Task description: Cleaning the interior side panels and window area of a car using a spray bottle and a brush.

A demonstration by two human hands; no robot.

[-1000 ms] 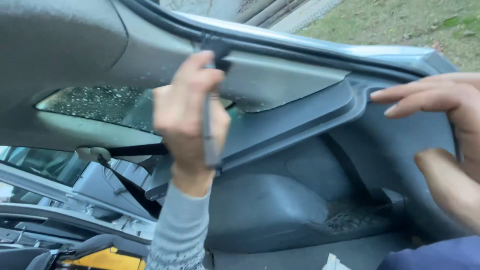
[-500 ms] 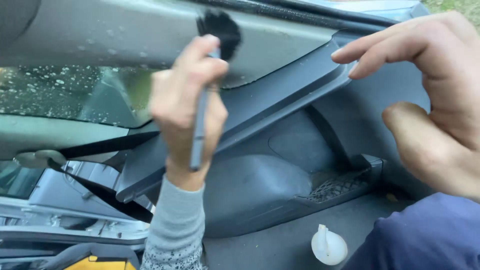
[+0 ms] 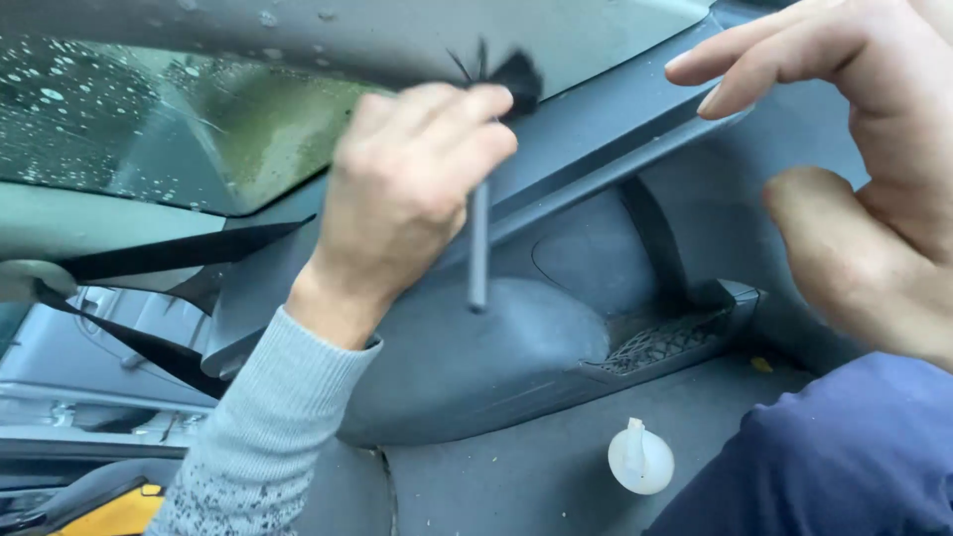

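Your left hand is closed around a slim grey detailing brush, its long axis near vertical: the black bristle tuft points up against the upper edge of the grey plastic trim panel, and the smooth handle end points down. Your right hand holds nothing, fingers spread, near the panel's right edge. A round white plastic cap lies on the textured grey floor carpet below.
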